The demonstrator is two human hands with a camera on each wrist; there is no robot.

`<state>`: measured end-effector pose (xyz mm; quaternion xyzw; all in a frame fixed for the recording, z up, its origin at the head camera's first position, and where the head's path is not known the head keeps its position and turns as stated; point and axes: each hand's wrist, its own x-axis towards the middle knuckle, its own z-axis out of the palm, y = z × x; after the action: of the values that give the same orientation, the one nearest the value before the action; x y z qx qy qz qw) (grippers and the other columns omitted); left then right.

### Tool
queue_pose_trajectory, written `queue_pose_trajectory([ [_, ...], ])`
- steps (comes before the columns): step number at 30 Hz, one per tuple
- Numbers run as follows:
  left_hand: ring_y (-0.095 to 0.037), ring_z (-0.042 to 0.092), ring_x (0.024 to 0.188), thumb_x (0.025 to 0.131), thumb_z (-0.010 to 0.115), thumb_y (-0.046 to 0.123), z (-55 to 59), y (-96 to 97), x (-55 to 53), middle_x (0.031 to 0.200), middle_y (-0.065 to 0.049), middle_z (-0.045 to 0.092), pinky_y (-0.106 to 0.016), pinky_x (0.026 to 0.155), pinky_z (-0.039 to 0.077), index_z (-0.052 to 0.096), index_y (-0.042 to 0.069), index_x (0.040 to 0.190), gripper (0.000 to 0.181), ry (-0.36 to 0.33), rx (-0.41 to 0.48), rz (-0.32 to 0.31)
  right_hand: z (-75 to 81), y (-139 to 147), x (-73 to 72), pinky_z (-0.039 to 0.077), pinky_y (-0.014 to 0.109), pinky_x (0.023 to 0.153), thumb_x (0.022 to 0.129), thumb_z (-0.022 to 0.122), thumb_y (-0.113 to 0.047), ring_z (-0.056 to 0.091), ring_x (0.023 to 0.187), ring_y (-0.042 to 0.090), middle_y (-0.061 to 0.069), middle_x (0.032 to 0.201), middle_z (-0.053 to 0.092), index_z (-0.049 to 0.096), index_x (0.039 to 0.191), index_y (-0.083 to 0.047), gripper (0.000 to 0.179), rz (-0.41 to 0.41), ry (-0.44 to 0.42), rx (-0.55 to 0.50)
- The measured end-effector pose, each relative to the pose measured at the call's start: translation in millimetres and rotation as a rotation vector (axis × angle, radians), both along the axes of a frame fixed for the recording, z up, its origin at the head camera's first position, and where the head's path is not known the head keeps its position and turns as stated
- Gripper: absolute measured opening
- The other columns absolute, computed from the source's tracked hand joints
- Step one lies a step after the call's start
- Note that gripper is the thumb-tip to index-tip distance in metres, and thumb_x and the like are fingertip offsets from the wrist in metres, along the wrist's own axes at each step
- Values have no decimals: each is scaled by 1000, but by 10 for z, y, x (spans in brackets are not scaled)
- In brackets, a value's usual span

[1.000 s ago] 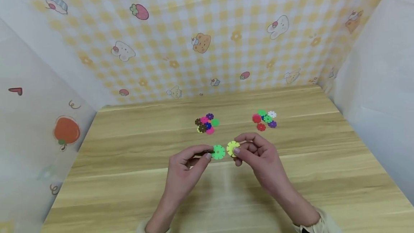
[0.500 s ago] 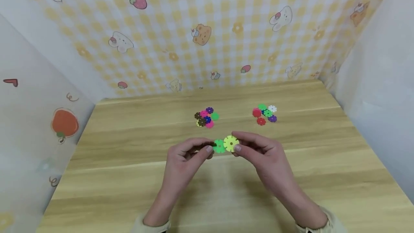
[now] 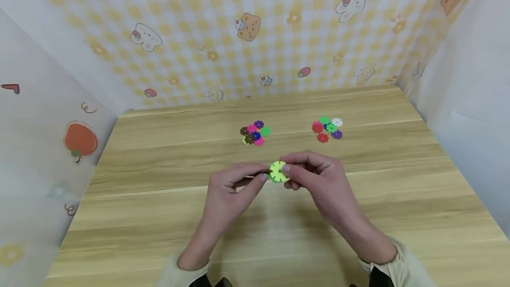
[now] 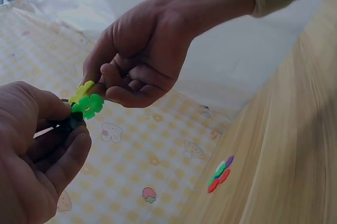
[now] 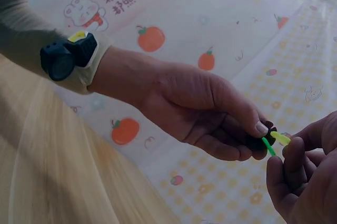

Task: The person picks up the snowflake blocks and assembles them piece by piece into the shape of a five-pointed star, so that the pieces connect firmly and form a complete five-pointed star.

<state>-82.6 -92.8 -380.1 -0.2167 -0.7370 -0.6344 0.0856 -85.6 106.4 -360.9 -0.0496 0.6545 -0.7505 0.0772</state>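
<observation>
My left hand (image 3: 229, 196) pinches a dark notched plastic disc (image 5: 270, 126) between thumb and fingers. A green notched disc (image 4: 90, 107) sticks out from it at an angle, its edge meeting the dark one. Thumb and forefinger of my right hand (image 3: 328, 189) pinch a yellow notched disc (image 3: 276, 172). In the head view the yellow disc overlaps most of the green one. The right wrist view shows the yellow and green discs edge-on, close together at my left fingertips. Both hands are held up over the table, and the dark disc is mostly hidden by my left fingers.
Beyond the hands, a pile of mixed-colour discs (image 3: 256, 135) lies on the wooden table (image 3: 167, 163). Another small group of discs (image 3: 331, 127), red, green, white and purple, lies to its right. A yellow checked cloth wall (image 3: 271, 43) rises at the back edge, with pale walls at both sides.
My right hand has brought the yellow disc leftward, from apart to overlapping the green disc. The left hand keeps its pinch. The head view has tilted down slightly.
</observation>
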Motion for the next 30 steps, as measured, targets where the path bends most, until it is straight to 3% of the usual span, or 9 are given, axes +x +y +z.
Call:
queue_pose_trajectory([
  [15, -21, 72, 92, 85, 67, -9, -21, -8, -8, 101, -14, 73, -25, 75, 60, 73, -2, 106, 23, 385, -80, 12, -18, -10, 43, 60, 33, 70, 89, 71, -13, 63, 67, 20, 12, 88, 70, 71, 101, 2, 19, 8, 61, 8],
  [19, -20, 72, 91, 83, 68, -10, -38, -1, -19, 100, -15, 73, -25, 76, 59, 73, -3, 106, 24, 446, -86, 4, -50, -35, 63, 60, 31, 68, 90, 69, -10, 63, 66, 18, 11, 86, 71, 70, 100, 5, 18, 12, 93, -15],
  [23, -20, 72, 90, 85, 67, -9, -66, 9, -16, 100, -14, 73, -24, 74, 60, 73, -3, 106, 23, 408, -79, 8, -81, -59, 65, 60, 31, 69, 89, 70, -10, 64, 66, 17, 10, 86, 70, 70, 100, 5, 19, -8, 70, -22],
  [30, -20, 72, 90, 84, 73, 2, -116, 28, -9, 108, -13, 71, -28, 73, 60, 67, -2, 117, 34, 176, -64, -19, -146, -76, -18, 59, 31, 69, 88, 72, -16, 64, 66, 17, 12, 87, 70, 72, 100, -1, 19, -40, -16, 31],
])
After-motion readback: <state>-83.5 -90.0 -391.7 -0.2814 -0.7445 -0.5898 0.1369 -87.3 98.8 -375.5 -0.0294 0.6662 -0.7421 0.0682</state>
